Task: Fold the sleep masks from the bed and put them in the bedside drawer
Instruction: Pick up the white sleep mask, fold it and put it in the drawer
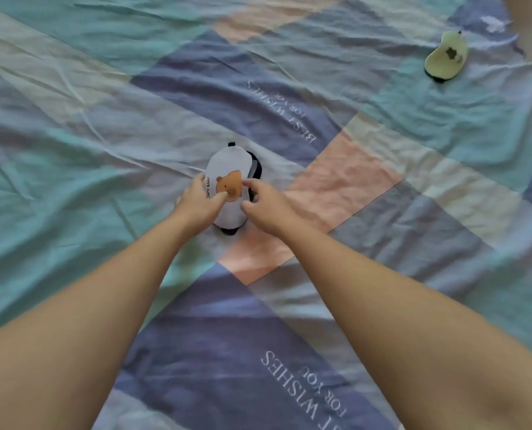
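While both our arms reach out over the bed, we hold the white sleep mask with the brown bear print at the middle of the patchwork sheet. Our left hand lies on its left edge, thumb pressing the print; our right hand pinches its right edge at the dark strap. A pale green sleep mask lies well apart, far right.

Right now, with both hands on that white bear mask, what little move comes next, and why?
Probably fold the white bear sleep mask in half. The left hand pins its near side, the right hand pinches by the strap edge, and it lies open on the bedsheet. The green sleep mask waits far right.
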